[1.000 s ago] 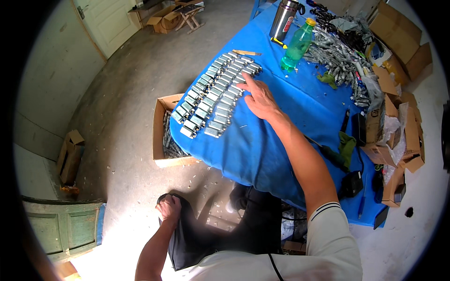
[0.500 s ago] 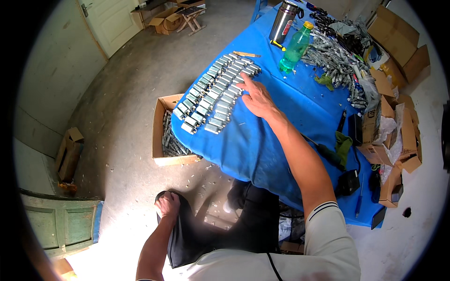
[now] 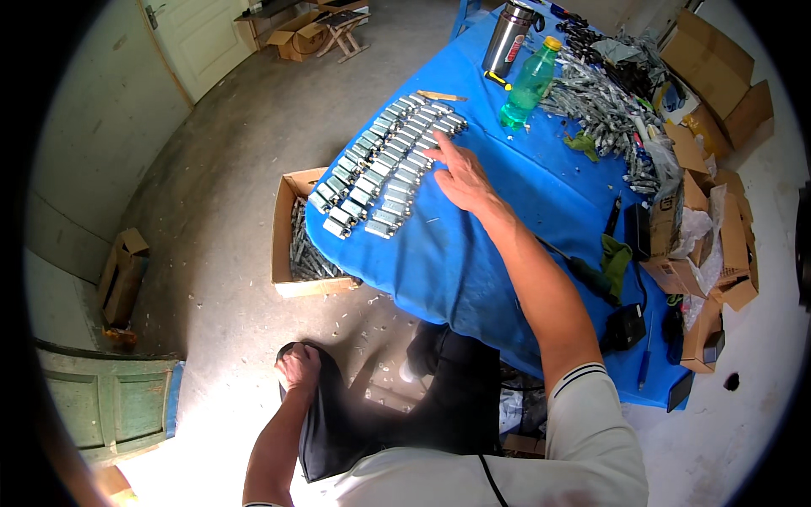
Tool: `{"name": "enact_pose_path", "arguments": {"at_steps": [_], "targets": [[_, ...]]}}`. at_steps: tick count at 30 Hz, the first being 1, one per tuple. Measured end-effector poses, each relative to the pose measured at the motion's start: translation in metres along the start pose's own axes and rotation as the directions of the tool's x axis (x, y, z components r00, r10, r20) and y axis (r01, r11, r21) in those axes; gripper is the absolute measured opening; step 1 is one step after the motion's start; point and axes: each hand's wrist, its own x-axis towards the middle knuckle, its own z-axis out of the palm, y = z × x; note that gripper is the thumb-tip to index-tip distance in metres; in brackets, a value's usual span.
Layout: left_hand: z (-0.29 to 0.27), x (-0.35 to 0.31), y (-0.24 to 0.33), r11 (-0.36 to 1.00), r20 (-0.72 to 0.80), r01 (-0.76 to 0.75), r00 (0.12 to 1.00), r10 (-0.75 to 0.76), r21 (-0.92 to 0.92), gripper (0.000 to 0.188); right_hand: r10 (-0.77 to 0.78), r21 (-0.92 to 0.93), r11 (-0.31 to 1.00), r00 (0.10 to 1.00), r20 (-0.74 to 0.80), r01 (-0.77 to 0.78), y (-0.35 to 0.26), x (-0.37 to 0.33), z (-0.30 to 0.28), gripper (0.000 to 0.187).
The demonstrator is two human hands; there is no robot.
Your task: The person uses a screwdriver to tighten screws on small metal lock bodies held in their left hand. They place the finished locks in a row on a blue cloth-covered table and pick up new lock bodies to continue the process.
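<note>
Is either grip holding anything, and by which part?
Nothing appears held: the left grip rests on the knee; the right grip, index extended, is at the metal parts.

Glare bleaches the floor (image 3: 221, 401) at lower left, its far part lies dimmer, and fisheye distortion curves the left wall (image 3: 93, 144)

Head-worn fisheye view, facing downward

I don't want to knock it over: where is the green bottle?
In the head view, the green bottle stands on the blue cloth, upper right of centre, nearer than the steel flask, left of the grey heap, beyond the right hand.
</note>
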Motion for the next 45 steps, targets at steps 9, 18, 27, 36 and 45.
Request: {"name": "enact_pose_path", "arguments": {"at_steps": [9,18,27,36,45], "targets": [[0.001,-0.001,0.002,0.999,0.043,0.035,0.998,-0.035,0.006,0.027,0.053,0.051,0.997,0.998,0.027,-0.055,-0.004,-0.006,-0.005,0.065],[-0.013,0.002,0.014,0.999,0.061,0.024,0.998,-0.027,0.046,0.030,0.184,0.405,0.909,0.967,-0.176,-0.099,-0.058,-0.047,-0.068,0.046],[-0.004,0.006,0.017,0.998,0.010,-0.035,0.999,0.035,0.058,0.029,-0.279,0.360,0.725,0.728,-0.626,0.588,-0.200,-0.182,-0.171,0.023],[0.017,0.012,0.009,0.995,-0.053,-0.066,0.996,0.070,0.075,0.029,0.160,0.454,0.303,0.425,-0.891,0.838,-0.319,-0.221,-0.149,0.048],[0.013,0.010,0.004,0.996,-0.061,-0.058,0.996,0.062,0.066,0.031,0.203,0.541,0.208,0.505,-0.839,0.815,-0.313,-0.262,-0.155,0.045]]}}
